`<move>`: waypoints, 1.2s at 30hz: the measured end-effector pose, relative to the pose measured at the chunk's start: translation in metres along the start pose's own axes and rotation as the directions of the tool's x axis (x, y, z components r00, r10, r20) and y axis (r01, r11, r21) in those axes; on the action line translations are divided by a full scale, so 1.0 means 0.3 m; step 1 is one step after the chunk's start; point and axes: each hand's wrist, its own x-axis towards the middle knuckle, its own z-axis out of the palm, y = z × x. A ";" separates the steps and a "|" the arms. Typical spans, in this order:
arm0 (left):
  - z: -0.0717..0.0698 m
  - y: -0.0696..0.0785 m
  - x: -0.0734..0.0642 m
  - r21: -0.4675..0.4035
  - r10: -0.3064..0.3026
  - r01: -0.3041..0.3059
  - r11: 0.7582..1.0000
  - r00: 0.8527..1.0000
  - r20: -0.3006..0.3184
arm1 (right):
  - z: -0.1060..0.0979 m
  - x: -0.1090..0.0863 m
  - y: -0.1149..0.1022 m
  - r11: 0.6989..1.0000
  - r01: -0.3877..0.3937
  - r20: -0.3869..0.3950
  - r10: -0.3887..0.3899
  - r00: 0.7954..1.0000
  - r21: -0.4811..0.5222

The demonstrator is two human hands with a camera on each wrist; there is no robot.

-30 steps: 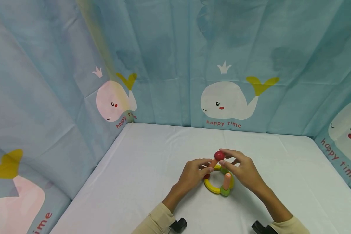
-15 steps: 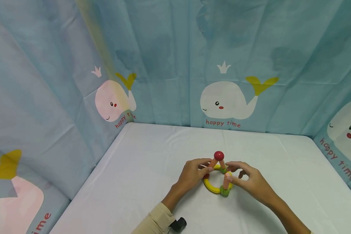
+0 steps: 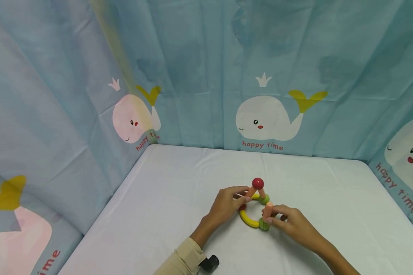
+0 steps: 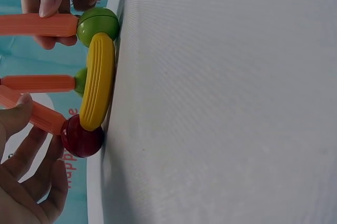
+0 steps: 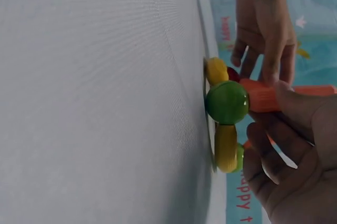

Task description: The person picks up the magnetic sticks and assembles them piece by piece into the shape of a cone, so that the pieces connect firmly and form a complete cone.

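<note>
A toy frame of yellow curved rods (image 3: 248,220) forms a ring on the white table. Green balls (image 4: 98,26) and a dark red ball (image 4: 82,137) join its rods. Two orange sticks lean together under a red ball (image 3: 258,183) at the top. My left hand (image 3: 223,206) pinches the left leaning orange stick (image 4: 48,117) between thumb and fingers. With thumb and fingertips, my right hand (image 3: 294,223) grips another orange stick (image 3: 268,211); it rises from the near green ball (image 5: 227,103), its upper end free. My right hand hides the ring's right side in the head view.
White cloth covers the table (image 3: 179,183) around the toy. A blue curtain (image 3: 199,76) with printed whales hangs behind the table and along its sides. A black wrist camera (image 3: 210,263) sits at my left sleeve.
My right hand has left the red top ball, moved down and nearer, and taken hold of the near orange stick, which now tilts slightly. My left hand keeps its place.
</note>
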 end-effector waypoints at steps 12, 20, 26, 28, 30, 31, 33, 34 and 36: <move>0.003 0.002 -0.005 0.025 -0.005 0.004 1.000 1.000 0.011 | 0.006 0.038 0.017 0.996 -0.038 -0.101 0.030 0.994 -0.085; 0.008 0.006 -0.007 0.017 -0.003 0.002 1.000 1.000 0.015 | 0.005 0.058 0.019 0.989 -0.041 -0.146 0.021 0.989 -0.140; 0.013 0.007 -0.009 0.033 0.013 -0.013 0.999 1.000 0.005 | 0.009 0.065 0.022 0.987 -0.044 -0.159 0.019 0.987 -0.156; 0.013 0.007 -0.010 0.028 0.014 -0.014 0.999 1.000 0.002 | 0.011 0.066 0.023 0.987 -0.042 -0.162 0.016 0.987 -0.156; 0.013 0.007 -0.010 0.026 0.015 -0.015 1.000 1.000 -0.001 | 0.011 0.067 0.023 0.987 -0.044 -0.162 0.018 0.987 -0.156; 0.013 0.008 -0.010 0.026 0.015 -0.015 1.000 1.000 -0.002 | 0.011 0.068 0.023 0.987 -0.046 -0.163 0.020 0.986 -0.157; 0.012 0.009 -0.010 0.024 0.015 -0.014 1.000 1.000 -0.005 | 0.011 0.069 0.022 0.987 -0.052 -0.163 0.027 0.986 -0.153; 0.012 0.010 -0.010 0.024 0.013 -0.013 1.000 1.000 -0.008 | 0.011 0.069 0.022 0.987 -0.056 -0.163 0.031 0.986 -0.153; 0.011 0.013 -0.010 0.012 0.015 -0.014 1.000 1.000 -0.015 | 0.013 0.069 0.021 0.987 -0.061 -0.164 0.037 0.986 -0.145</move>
